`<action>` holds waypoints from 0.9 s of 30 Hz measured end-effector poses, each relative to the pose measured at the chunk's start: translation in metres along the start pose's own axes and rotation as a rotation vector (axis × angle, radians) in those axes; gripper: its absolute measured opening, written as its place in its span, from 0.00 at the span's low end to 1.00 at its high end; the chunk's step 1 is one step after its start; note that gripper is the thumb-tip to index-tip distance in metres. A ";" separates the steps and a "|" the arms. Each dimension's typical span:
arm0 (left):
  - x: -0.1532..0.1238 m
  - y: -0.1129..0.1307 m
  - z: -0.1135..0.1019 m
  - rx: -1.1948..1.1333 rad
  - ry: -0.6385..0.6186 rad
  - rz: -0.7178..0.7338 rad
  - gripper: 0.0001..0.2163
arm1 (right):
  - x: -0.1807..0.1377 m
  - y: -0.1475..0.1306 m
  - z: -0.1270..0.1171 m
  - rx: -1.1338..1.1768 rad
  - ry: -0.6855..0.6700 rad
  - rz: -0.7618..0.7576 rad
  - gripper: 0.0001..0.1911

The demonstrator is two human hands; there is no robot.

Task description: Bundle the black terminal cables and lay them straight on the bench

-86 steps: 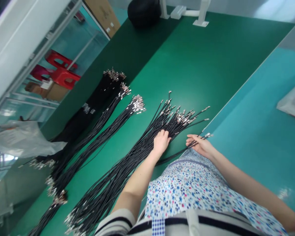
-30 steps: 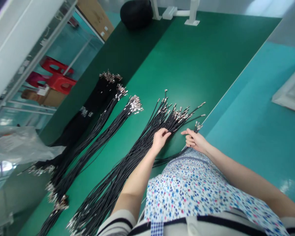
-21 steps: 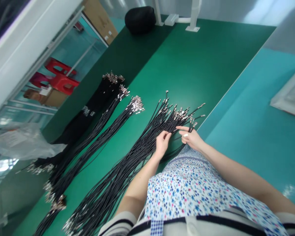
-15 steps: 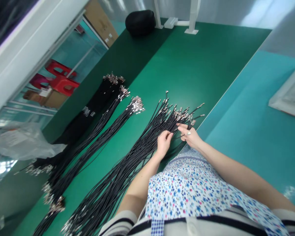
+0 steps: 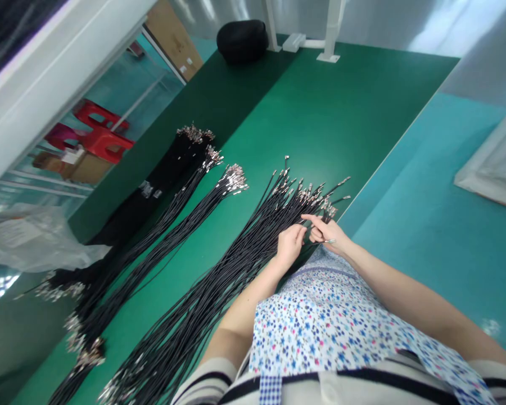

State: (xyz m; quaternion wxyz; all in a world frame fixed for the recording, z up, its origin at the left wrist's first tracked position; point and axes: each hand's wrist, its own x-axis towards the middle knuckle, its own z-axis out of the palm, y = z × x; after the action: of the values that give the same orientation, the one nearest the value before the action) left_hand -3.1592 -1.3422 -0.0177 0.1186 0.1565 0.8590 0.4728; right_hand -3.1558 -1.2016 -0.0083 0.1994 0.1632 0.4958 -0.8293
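A large loose bundle of black cables (image 5: pixel 223 270) with shiny metal connector ends lies across the green table at my front. At its right end, my left hand (image 5: pixel 290 246) is closed in a pinch on a black cable. Close beside it, my right hand (image 5: pixel 329 235) has its index finger stretched out and its other fingers curled round the same cable, as far as I can see. One silvery connector (image 5: pixel 329 241) sticks out across the right hand's fingers. The fingertips partly hide the cable between the hands.
Further left on the green table (image 5: pixel 316 112) lie a narrower cable bundle (image 5: pixel 181 222) and a thick dark bundle (image 5: pixel 139 205). A clear plastic bag (image 5: pixel 34 239) lies by the far edge. A black rounded object (image 5: pixel 242 42) and a white post (image 5: pixel 331 34) stand at the back.
My left hand has moved right, closer to the right hand. The connector at the right hand has shifted slightly right and down. The right index finger now stretches out further.
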 end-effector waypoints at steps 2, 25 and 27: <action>0.004 0.002 0.001 0.017 -0.039 0.037 0.16 | -0.001 0.001 -0.001 -0.005 -0.003 -0.007 0.17; 0.017 -0.050 -0.025 0.317 -0.001 -0.063 0.11 | -0.066 -0.004 -0.013 -0.517 0.155 -0.126 0.20; 0.017 -0.048 -0.008 0.422 -0.015 -0.025 0.12 | -0.057 -0.002 -0.014 -0.499 0.175 -0.119 0.20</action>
State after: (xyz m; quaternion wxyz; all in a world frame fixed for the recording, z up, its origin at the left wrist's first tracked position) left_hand -3.1852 -1.3658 -0.0553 0.0957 0.1706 0.9399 0.2797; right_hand -3.1062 -1.1784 0.0138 0.1406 0.1507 0.7090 -0.6744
